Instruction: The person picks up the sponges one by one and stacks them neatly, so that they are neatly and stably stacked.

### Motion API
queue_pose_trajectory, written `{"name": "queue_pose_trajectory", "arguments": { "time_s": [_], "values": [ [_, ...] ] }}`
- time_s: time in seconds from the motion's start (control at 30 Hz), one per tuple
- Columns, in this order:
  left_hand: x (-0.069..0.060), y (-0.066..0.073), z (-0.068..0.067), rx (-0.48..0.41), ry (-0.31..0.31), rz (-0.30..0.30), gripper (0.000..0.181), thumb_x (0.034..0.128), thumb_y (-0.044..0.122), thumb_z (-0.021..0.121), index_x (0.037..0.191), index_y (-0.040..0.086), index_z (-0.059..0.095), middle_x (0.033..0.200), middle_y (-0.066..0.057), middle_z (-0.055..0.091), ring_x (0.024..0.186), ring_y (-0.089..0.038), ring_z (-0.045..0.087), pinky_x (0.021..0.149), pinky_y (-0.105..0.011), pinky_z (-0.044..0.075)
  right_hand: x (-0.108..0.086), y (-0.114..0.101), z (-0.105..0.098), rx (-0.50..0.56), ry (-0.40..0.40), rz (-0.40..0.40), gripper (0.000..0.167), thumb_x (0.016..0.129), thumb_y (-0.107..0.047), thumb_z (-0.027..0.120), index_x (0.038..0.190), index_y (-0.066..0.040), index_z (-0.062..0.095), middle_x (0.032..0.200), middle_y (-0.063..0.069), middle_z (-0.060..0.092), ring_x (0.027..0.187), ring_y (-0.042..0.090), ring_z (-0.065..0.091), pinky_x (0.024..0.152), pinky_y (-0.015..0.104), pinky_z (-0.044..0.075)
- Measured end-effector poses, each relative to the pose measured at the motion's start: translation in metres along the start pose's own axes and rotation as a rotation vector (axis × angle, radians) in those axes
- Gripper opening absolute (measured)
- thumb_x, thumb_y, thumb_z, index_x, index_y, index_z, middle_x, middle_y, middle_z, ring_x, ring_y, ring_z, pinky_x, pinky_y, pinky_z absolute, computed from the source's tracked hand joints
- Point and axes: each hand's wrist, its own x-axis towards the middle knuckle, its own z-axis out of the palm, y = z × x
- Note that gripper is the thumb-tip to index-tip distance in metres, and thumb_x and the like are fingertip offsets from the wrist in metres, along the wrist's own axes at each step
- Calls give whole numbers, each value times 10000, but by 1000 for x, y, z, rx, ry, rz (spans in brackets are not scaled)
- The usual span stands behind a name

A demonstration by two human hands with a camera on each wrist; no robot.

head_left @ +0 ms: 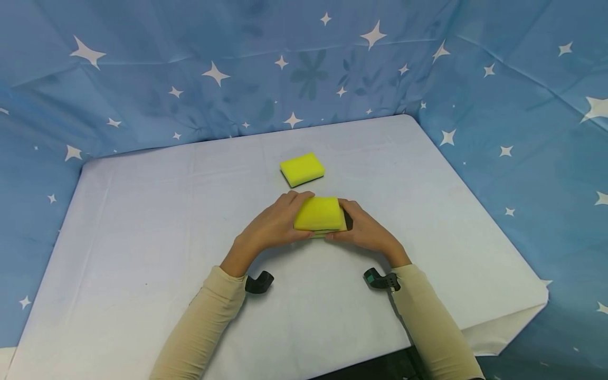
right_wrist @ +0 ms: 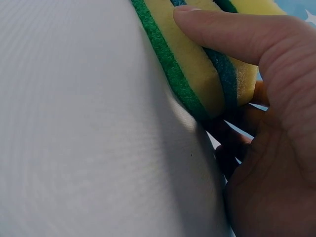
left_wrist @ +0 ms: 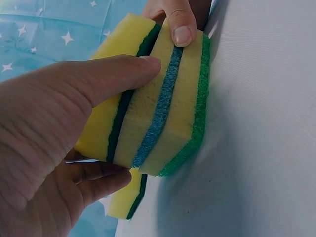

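Note:
Both hands hold a stack of three scouring sponges between them. On top is a bright yellow sponge (head_left: 319,213) with a dark green pad. Under it come a pale sponge with a blue pad (left_wrist: 160,113) and a pale sponge with a green pad (left_wrist: 200,98). My left hand (head_left: 281,220) grips the left end, thumb on the near side and fingers behind. From the right, my right hand (head_left: 364,228) holds the other end, its thumb across the lower two sponges. Whether the stack touches the table cannot be told.
Just beyond the stack, another yellow sponge (head_left: 302,169) lies on the white-covered table (head_left: 142,237), dark pad down. Blue star-patterned cloth (head_left: 256,53) hangs behind the table and along its sides. A dark object (head_left: 380,365) shows at the near edge.

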Motion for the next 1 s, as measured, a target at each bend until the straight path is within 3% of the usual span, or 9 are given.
{"name": "queue_pose_trajectory", "arguments": {
  "time_s": [0.33, 0.47, 0.7, 0.87, 1.0],
  "values": [
    [1, -2, 0, -19, -5, 8, 913, 914, 374, 883, 1621, 91, 380, 1383, -151, 535, 1198, -295, 548, 1056, -456, 497, -1, 0, -1, -6, 7, -1, 917, 888, -400, 878, 1608, -94, 398, 1496, 135, 489, 1311, 319, 479, 1140, 588, 376],
    [1, -5, -1, -52, -12, 13, 1036, 887, 486, 878, 1674, 125, 310, 1495, -156, 495, 1276, -321, 537, 1115, -502, 452, 0, 1, 0, -3, 6, 2, 911, 887, -389, 875, 1608, -96, 401, 1499, 132, 491, 1327, 322, 475, 1151, 599, 366],
    [0, -8, -5, -153, -23, -22, 1158, 855, 634, 818, 1727, 217, 179, 1750, -80, 235, 1580, -291, 271, 1261, -575, 214, 0, -1, 0, 0, 4, -14, 901, 892, -374, 878, 1600, -77, 406, 1470, 146, 507, 1292, 332, 487, 1122, 609, 389],
    [-1, -11, -11, -182, 0, -46, 1142, 888, 740, 691, 1735, 210, 138, 1775, -122, 150, 1627, -268, 136, 1278, -600, 79, -1, -3, 0, -8, 6, -5, 916, 882, -391, 891, 1594, -74, 410, 1473, 152, 508, 1295, 329, 489, 1137, 596, 386],
    [-2, -15, -16, -212, 47, -55, 1143, 908, 899, 455, 1740, 211, 83, 1787, -106, 94, 1638, -288, 62, 1280, -595, 18, -1, -3, 0, -8, 6, 5, 926, 873, -399, 893, 1596, -81, 410, 1478, 145, 504, 1306, 322, 484, 1145, 590, 382]
  ]
}}
